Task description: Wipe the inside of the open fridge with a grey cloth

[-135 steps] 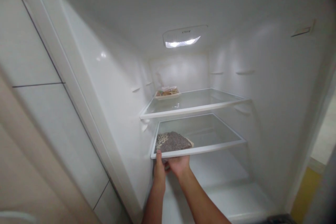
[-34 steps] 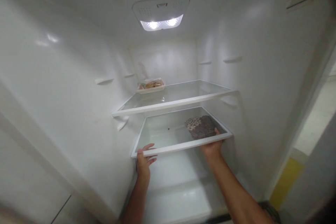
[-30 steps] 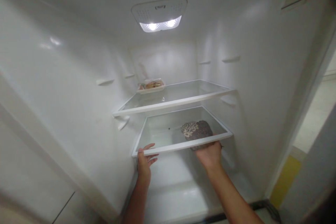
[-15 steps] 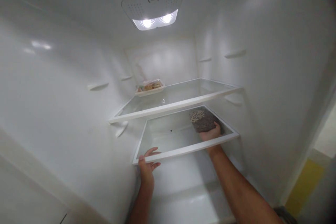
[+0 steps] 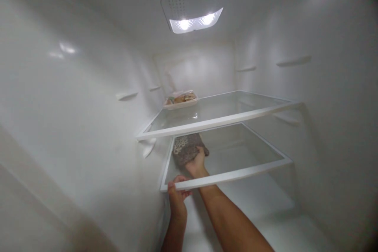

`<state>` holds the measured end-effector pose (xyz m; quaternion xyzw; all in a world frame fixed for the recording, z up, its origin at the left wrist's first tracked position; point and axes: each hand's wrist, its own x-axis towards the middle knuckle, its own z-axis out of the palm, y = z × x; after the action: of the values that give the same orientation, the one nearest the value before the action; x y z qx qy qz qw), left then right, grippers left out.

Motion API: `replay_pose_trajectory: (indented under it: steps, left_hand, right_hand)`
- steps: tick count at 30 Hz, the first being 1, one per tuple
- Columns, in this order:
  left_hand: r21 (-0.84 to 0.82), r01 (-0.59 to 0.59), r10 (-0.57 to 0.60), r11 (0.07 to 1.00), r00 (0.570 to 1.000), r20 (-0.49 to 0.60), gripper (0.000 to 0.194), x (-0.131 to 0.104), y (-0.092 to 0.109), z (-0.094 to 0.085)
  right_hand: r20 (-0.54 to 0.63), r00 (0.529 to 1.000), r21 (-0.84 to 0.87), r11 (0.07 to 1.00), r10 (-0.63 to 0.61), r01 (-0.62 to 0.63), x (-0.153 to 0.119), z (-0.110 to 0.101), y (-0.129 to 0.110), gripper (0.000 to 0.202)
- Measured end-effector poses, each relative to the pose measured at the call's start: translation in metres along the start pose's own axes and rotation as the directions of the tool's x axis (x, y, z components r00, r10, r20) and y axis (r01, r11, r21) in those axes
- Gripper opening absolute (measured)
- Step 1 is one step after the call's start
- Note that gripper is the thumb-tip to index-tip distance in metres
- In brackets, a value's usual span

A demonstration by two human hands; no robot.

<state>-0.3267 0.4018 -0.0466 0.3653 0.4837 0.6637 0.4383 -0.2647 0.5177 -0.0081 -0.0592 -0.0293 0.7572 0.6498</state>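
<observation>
My right hand (image 5: 197, 164) holds a grey-brown patterned cloth (image 5: 189, 150) with a pale design at one end. It is seen through the glass of the lower shelf (image 5: 242, 174), near that shelf's left side. The white front rim crosses in front of my right wrist, so the hand and cloth appear to be beneath the glass. At the shelf's front left corner, my left hand (image 5: 178, 199) grips the rim, thumb at the front and fingers above and below it.
Above is another white-rimmed glass shelf (image 5: 218, 121), bearing a wrapped food tray (image 5: 180, 100) at its back left. White fridge walls with moulded shelf supports (image 5: 293, 61) enclose both sides. A lit lamp panel (image 5: 196, 6) is overhead.
My right hand has carried the cloth from the lower shelf's right side to its left. The left hand stays on the front left corner. The view has shifted somewhat left.
</observation>
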Motion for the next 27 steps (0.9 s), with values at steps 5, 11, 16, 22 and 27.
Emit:
replay_pose_trajectory:
  steps: [5,11,16,22,27]
  left_hand:
    - [0.006,0.058,-0.058,0.998,0.998,-0.039,0.074,0.001,-0.004,-0.007]
    - [0.026,0.048,-0.048,0.999,0.999,0.013,0.07,-0.002,-0.002,-0.004]
    - [-0.004,0.079,-0.079,0.997,0.996,-0.037,0.069,-0.007,0.004,0.004]
    - [-0.014,0.092,-0.093,0.996,0.993,-0.074,0.068,-0.009,0.007,0.009]
    - [-0.002,0.137,-0.136,0.991,0.985,-0.111,0.068,-0.008,0.003,0.006]
  right_hand:
    - [0.008,0.999,-0.001,0.999,0.037,-0.037,-0.002,0.006,0.023,0.029]
    - [-0.011,0.989,-0.002,0.989,-0.147,0.147,-0.002,-0.003,-0.073,0.033]
    - [-0.085,0.913,-0.014,0.917,-0.399,0.399,-0.03,-0.024,-0.176,0.04]
    - [-0.017,0.882,-0.22,0.862,-0.471,0.457,-0.062,-0.033,-0.193,0.046]
    - [0.028,0.936,-0.316,0.886,-0.35,0.34,-0.066,-0.02,-0.107,0.05]
